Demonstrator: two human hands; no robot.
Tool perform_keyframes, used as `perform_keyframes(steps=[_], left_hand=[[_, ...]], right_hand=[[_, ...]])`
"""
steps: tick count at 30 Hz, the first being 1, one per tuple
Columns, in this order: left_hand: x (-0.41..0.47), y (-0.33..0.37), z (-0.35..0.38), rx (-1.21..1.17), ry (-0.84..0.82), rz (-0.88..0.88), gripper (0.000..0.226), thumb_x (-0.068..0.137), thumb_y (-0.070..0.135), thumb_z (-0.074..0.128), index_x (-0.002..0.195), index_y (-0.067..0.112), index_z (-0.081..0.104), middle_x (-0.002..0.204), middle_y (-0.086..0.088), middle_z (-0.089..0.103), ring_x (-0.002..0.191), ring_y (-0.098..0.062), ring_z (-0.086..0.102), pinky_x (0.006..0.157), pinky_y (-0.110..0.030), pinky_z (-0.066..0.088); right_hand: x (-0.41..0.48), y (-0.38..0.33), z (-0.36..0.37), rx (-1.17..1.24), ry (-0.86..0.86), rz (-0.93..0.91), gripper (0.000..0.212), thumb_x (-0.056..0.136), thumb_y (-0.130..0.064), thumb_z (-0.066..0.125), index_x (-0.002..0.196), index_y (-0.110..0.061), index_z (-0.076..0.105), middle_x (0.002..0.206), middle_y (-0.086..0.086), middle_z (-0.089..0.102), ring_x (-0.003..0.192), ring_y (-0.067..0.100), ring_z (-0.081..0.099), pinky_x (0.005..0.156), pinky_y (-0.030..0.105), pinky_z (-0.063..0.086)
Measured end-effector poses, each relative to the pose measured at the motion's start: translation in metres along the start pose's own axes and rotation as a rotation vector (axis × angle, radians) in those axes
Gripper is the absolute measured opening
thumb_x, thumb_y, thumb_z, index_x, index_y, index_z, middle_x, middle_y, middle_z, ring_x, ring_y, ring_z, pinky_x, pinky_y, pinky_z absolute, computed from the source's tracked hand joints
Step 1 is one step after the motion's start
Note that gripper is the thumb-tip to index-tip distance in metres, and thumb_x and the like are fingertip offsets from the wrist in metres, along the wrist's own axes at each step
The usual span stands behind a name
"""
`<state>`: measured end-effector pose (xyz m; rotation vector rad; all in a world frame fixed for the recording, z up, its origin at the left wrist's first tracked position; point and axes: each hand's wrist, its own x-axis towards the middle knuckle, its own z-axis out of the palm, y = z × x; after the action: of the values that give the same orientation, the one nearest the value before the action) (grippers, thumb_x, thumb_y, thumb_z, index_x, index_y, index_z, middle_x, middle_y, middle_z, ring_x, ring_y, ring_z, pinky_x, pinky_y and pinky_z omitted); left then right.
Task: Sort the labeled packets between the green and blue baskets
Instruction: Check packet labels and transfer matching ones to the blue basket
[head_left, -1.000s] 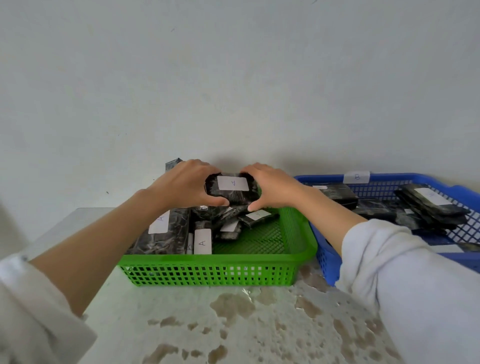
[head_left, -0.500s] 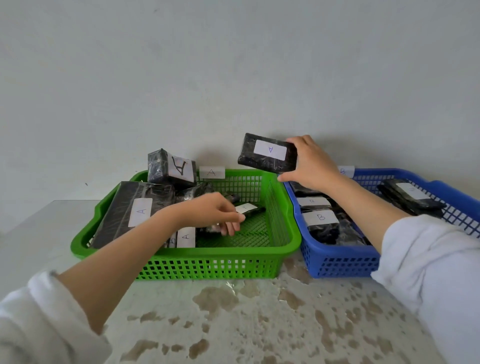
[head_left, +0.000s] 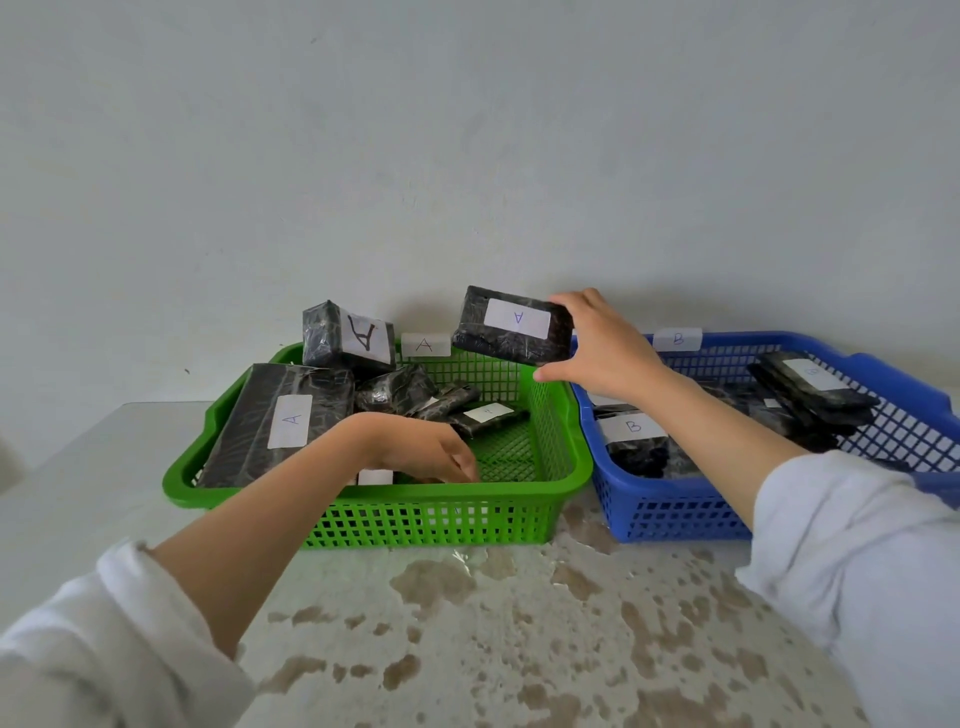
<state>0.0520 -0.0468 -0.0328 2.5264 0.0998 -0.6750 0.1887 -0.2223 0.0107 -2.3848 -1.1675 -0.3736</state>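
Held by both hands a second ago, the A-labelled packet (head_left: 511, 325) now hangs in the right hand's (head_left: 597, 343) grip above the green basket's (head_left: 374, 491) far corner, likely its home, while the left hand (head_left: 415, 447) dips inside, grip unclear.

Right corner of the blue basket (head_left: 675, 512) behind the white sleeve (head_left: 857, 545); letter on its far packet (head_left: 811, 378) too faint.

The white table (head_left: 467, 649), blotched with brown stains (head_left: 431, 582) toward its near edge, carries a green basket (head_left: 415, 488) and a blue basket (head_left: 675, 514) side by side along its far edge, blue on the right.
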Motion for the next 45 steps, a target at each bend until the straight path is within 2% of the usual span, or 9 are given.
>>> perform_keyframes(steps=[3, 7, 11, 14, 16, 19, 26, 39, 45], left_hand=[[0.0, -0.002, -0.005, -0.212, 0.202, 0.065, 0.018, 0.09, 0.031, 0.057, 0.096, 0.016, 0.067, 0.084, 0.009, 0.062, 0.076, -0.006, 0.054, 0.07, -0.018, 0.043], [0.009, 0.0, -0.014, -0.514, 0.551, 0.053, 0.026, 0.085, 0.022, 0.066, 0.103, 0.004, 0.066, 0.087, -0.005, 0.064, 0.066, -0.011, 0.055, 0.06, -0.018, 0.05], [0.023, 0.014, -0.003, -0.693, 0.387, 0.018, 0.043, 0.089, 0.004, 0.058, 0.13, -0.001, 0.046, 0.095, -0.015, 0.064, 0.068, -0.017, 0.065, 0.058, -0.02, 0.058], [0.029, 0.022, -0.001, -0.46, 0.334, 0.046, 0.039, 0.091, 0.002, 0.055, 0.129, 0.002, 0.05, 0.098, -0.018, 0.069, 0.065, -0.012, 0.067, 0.064, -0.018, 0.058], [0.029, 0.022, -0.007, -0.144, 0.541, 0.094, 0.027, 0.089, 0.01, 0.06, 0.115, 0.005, 0.064, 0.09, -0.009, 0.072, 0.065, -0.008, 0.064, 0.063, -0.013, 0.054], [0.021, 0.008, -0.02, 0.224, 0.736, 0.08, 0.014, 0.082, 0.025, 0.068, 0.088, 0.012, 0.071, 0.081, 0.002, 0.069, 0.074, -0.01, 0.063, 0.078, -0.029, 0.055], [0.01, -0.022, -0.017, 0.633, 0.483, -0.048, 0.058, 0.067, 0.065, 0.067, 0.092, 0.012, 0.063, 0.089, -0.002, 0.065, 0.08, -0.017, 0.057, 0.068, -0.031, 0.049], [-0.003, -0.02, -0.014, 0.676, 0.621, 0.01, 0.032, 0.083, 0.037, 0.059, 0.097, 0.012, 0.072, 0.088, -0.006, 0.071, 0.079, -0.021, 0.064, 0.074, -0.034, 0.055], [-0.001, -0.009, -0.004, 0.532, 0.553, 0.101, 0.036, 0.078, 0.049, 0.066, 0.097, 0.019, 0.072, 0.091, 0.005, 0.071, 0.08, -0.011, 0.064, 0.071, -0.027, 0.053]], right_hand=[[-0.001, 0.003, -0.006, -0.023, 0.053, 0.024, 0.083, 0.067, -0.04, 0.08, 0.134, -0.015, 0.038, 0.125, 0.005, 0.044, 0.109, 0.024, 0.051, 0.084, 0.038, 0.046], [0.0, 0.009, -0.014, 0.037, 0.134, 0.114, 0.084, 0.065, -0.041, 0.08, 0.134, -0.015, 0.039, 0.126, 0.005, 0.044, 0.111, 0.024, 0.05, 0.091, 0.04, 0.044], [0.0, 0.012, -0.016, 0.09, 0.123, 0.161, 0.086, 0.063, -0.042, 0.081, 0.134, -0.016, 0.04, 0.126, 0.005, 0.044, 0.112, 0.024, 0.05, 0.095, 0.042, 0.043], [-0.001, 0.011, -0.013, 0.082, 0.094, 0.152, 0.086, 0.064, -0.044, 0.08, 0.134, -0.016, 0.039, 0.126, 0.005, 0.044, 0.113, 0.024, 0.05, 0.094, 0.042, 0.043], [-0.001, 0.008, -0.01, 0.079, 0.079, 0.141, 0.086, 0.065, -0.045, 0.08, 0.134, -0.015, 0.039, 0.126, 0.005, 0.044, 0.112, 0.024, 0.05, 0.094, 0.042, 0.043], [0.0, 0.004, -0.006, 0.069, 0.055, 0.123, 0.084, 0.066, -0.045, 0.079, 0.134, -0.016, 0.039, 0.126, 0.005, 0.045, 0.112, 0.024, 0.05, 0.095, 0.044, 0.042], [0.0, -0.005, 0.008, 0.039, 0.007, 0.091, 0.085, 0.067, -0.049, 0.077, 0.135, -0.016, 0.038, 0.127, 0.005, 0.044, 0.113, 0.024, 0.05, 0.095, 0.045, 0.042], [-0.006, -0.004, 0.009, 0.044, 0.021, 0.088, 0.084, 0.065, -0.049, 0.078, 0.133, -0.015, 0.041, 0.121, 0.004, 0.046, 0.107, 0.022, 0.051, 0.087, 0.04, 0.046], [-0.008, -0.01, 0.007, 0.008, 0.01, 0.093, 0.083, 0.066, -0.051, 0.077, 0.131, -0.013, 0.042, 0.121, 0.005, 0.046, 0.107, 0.023, 0.051, 0.088, 0.042, 0.046]])
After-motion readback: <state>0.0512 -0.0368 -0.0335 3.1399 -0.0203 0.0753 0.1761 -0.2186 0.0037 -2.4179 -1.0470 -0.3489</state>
